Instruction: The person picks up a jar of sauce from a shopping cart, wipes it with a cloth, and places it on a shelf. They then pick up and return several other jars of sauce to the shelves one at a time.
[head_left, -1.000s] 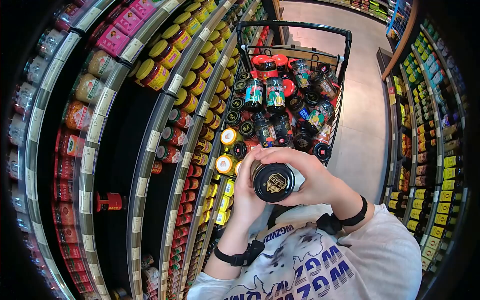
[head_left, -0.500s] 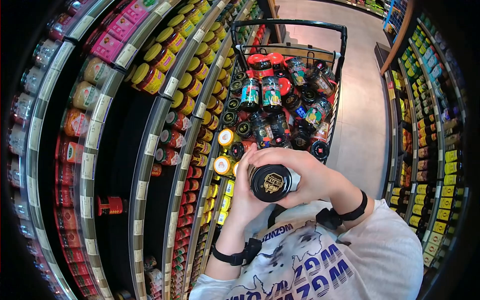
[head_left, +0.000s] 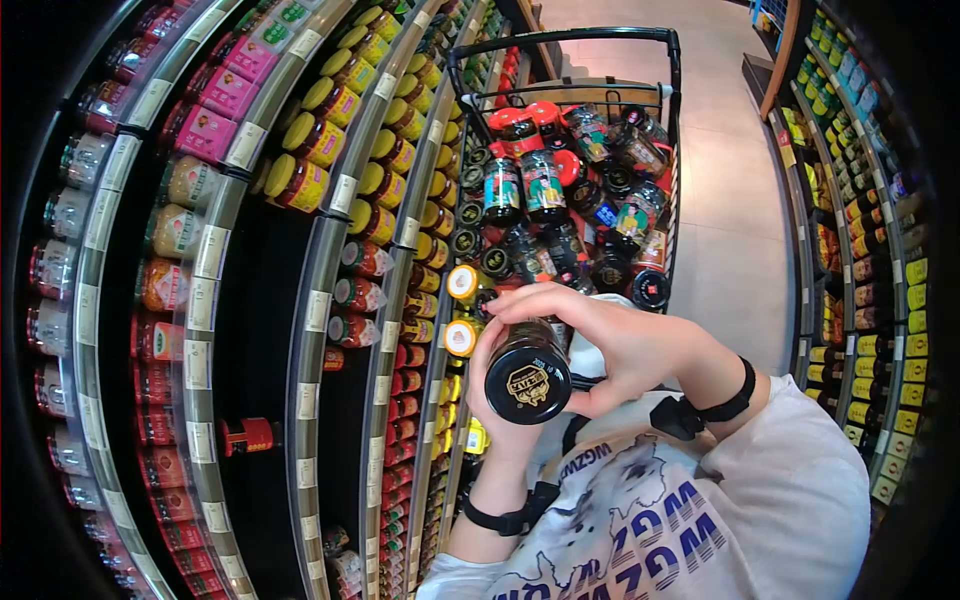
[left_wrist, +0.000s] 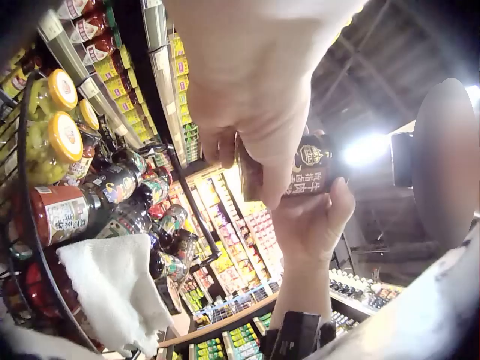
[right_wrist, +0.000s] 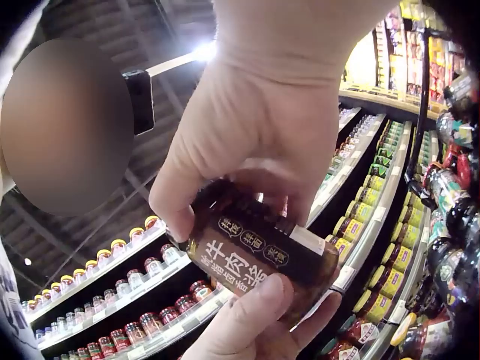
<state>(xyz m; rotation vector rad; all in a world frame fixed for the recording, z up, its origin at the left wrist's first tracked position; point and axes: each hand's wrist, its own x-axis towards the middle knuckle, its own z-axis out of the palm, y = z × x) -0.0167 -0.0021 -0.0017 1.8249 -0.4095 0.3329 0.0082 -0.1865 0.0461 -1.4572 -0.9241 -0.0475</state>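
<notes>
Both hands hold a sauce jar (head_left: 528, 385) in front of the chest, its black lid with a gold emblem tilted toward the head camera. My left hand (head_left: 484, 385) grips it along the left side. Around its far and right sides curl the fingers of my right hand (head_left: 630, 345). In the right wrist view the dark jar label (right_wrist: 251, 255) with white Chinese characters faces the camera, the left thumb (right_wrist: 259, 304) pressing on it. A white cloth (left_wrist: 120, 289) lies over the near end of the cart, below the hands.
Ahead stands a black shopping cart (head_left: 676, 110) heaped with jars (head_left: 545, 185), some yellow with white-topped lids (head_left: 461, 338). Shelves of jars (head_left: 310, 140) run close along the left, with a lone red jar (head_left: 250, 436) lying in a dark gap. More shelves (head_left: 860, 300) line the right.
The jar has turned in the hands, its lid emblem rotating and more of its side showing. The right hand's grip has loosened from round the lid. The head view has shifted slightly.
</notes>
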